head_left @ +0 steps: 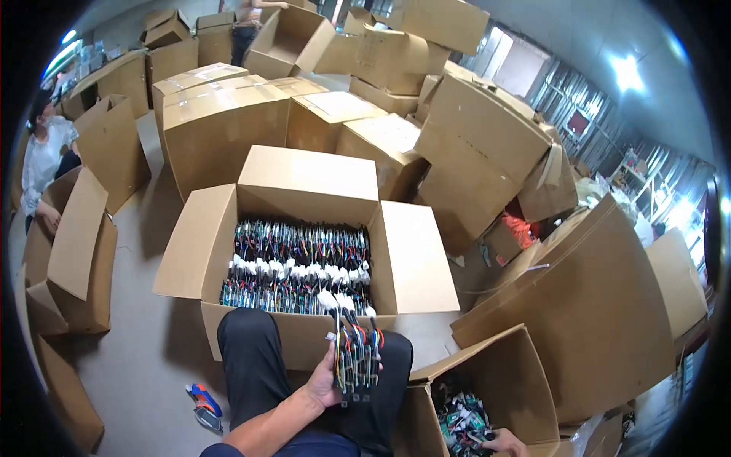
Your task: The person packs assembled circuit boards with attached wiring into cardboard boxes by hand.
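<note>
My left hand is wrapped round a bunch of circuit boards with coloured wires and white connectors, held upright over my lap. Just beyond my knees stands an open cardboard box, packed with standing rows of similar wired boards; white connectors line the middle between the rows. At the lower right my right hand reaches into another open carton, its fingers closed at a loose heap of boards. Whatever they pinch is too small to make out.
On the floor to my left lie a blue and orange tool and a grey tape dispenser. Closed cartons stand behind the packed box. Large boxes crowd the right. A person in white sits by cartons at far left.
</note>
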Available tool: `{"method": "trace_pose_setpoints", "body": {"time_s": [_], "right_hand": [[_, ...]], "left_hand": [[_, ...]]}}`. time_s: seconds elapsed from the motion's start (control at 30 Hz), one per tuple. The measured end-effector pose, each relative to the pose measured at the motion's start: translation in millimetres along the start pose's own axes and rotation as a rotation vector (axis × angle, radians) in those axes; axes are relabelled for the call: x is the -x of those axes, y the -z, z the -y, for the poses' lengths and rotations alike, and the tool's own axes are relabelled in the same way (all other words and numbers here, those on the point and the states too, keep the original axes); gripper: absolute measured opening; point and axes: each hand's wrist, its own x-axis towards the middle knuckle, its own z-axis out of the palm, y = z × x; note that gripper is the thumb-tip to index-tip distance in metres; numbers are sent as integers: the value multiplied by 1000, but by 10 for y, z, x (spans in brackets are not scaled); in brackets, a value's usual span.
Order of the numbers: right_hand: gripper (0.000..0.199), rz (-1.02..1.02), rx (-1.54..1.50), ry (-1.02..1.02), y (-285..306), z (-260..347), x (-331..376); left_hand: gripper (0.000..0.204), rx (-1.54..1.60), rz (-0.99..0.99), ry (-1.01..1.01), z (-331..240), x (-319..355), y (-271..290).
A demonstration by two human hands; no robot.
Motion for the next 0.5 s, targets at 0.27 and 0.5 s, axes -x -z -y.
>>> {"method": "trace_pose_setpoints", "body": {"time_s": [0.27,0.5], "right_hand": [[32,-160,-732,-10,155,-77,315],[67,-499,-1348,728,983,2183,1407]], "left_hand": [[87,76,193,20,-101,91,24],[89,191,248,-24,-96,159,-231]]}}
